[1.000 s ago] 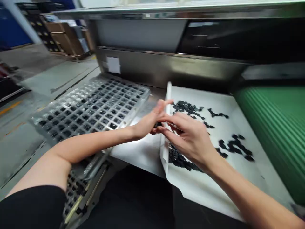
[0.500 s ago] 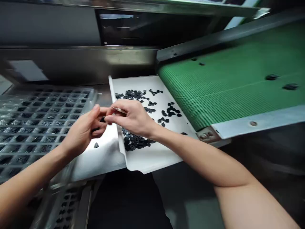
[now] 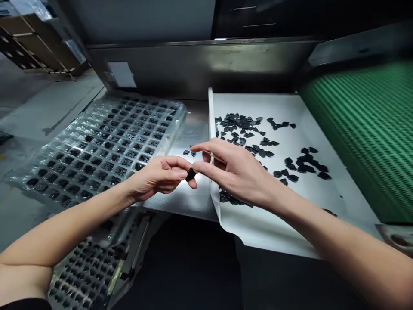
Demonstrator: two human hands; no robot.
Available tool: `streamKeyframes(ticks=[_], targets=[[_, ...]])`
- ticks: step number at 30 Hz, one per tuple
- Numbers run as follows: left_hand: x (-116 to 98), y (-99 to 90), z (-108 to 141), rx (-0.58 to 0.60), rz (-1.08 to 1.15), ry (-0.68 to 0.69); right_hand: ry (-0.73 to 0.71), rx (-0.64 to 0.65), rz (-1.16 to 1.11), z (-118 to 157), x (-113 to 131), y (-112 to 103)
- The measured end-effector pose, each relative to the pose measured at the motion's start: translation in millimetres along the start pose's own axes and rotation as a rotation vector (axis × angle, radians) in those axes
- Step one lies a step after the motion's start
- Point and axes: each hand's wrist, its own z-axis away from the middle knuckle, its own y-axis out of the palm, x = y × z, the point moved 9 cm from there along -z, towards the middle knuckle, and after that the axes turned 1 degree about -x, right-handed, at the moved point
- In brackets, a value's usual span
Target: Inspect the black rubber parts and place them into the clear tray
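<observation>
A small black plastic part (image 3: pixel 191 174) is pinched between the thumb and fingers of my left hand (image 3: pixel 161 175), above the metal table (image 3: pixel 180 200). My right hand (image 3: pixel 237 170) reaches over the rim of the white tray (image 3: pixel 274 226). Its thumb tip is at the black part, while the index finger stretches out apart from it; the other fingers are partly hidden. Small loose black parts (image 3: pixel 186 153) lie on the metal just beyond the hands. Many like them form piles (image 3: pixel 237 122) in the white tray, some covered by my right hand.
Left of my hands sits a clear plastic compartment tray (image 3: pixel 106 148) with black parts in its pockets. Another filled tray (image 3: pixel 87 271) is lower down. A green conveyor belt (image 3: pixel 364 129) borders the white tray on the right. A metal panel (image 3: pixel 180 71) stands behind.
The view has swung left. My right hand has gone from a pinch, with a thin pale item at its fingers, to spread thumb and index finger. The black part stays in my left hand.
</observation>
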Motion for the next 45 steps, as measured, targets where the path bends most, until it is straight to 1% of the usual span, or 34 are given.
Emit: streamKeyframes(ticks=[1,2,4,8,11,15,20,23,27,31,34,38,45], targets=[[1.7,-2.6,1.2,-0.013,0.023,0.014,0.035,-0.001,0.036,0.9,-2.5,-0.6],[3.0,-5.7,2.0,-0.031,0.045,0.030,0.041,-0.001,0.061,1.6,-2.9,-1.1],[4.4,-11.2,2.5,-0.064,0.083,0.061,-0.020,-0.018,0.075,1.9,0.8,-3.0],[4.7,-16.9,1.6,-0.100,0.137,0.106,-0.172,-0.095,0.155,2.5,7.8,-6.9],[4.4,-18.2,1.8,-0.105,0.151,0.123,-0.231,-0.071,0.255,4.2,10.0,-1.0],[4.9,-20.0,3.0,-0.112,0.152,0.127,-0.242,-0.035,0.370,7.1,12.3,5.4],[4.4,-20.0,4.9,-0.122,0.163,0.138,-0.272,-0.052,0.435,8.8,15.4,8.3],[2.7,-20.4,5.9,-0.136,0.160,0.156,-0.282,-0.060,0.430,9.4,15.0,9.4],[0.2,-19.9,6.6,-0.146,0.153,0.184,-0.273,-0.087,0.362,9.7,15.4,7.0],[-3.2,-21.5,8.7,-0.188,0.152,0.243,-0.279,-0.093,0.328,11.5,17.9,8.7],[-5.3,-20.6,9.8,-0.185,0.142,0.286,-0.289,-0.096,0.321,13.1,19.5,10.9],[-5.5,-19.3,10.2,-0.179,0.110,0.306,-0.292,-0.091,0.291,13.2,19.9,12.2],[-3.4,-20.9,12.1,-0.216,0.065,0.318,-0.266,-0.045,0.289,11.9,16.8,16.7]])
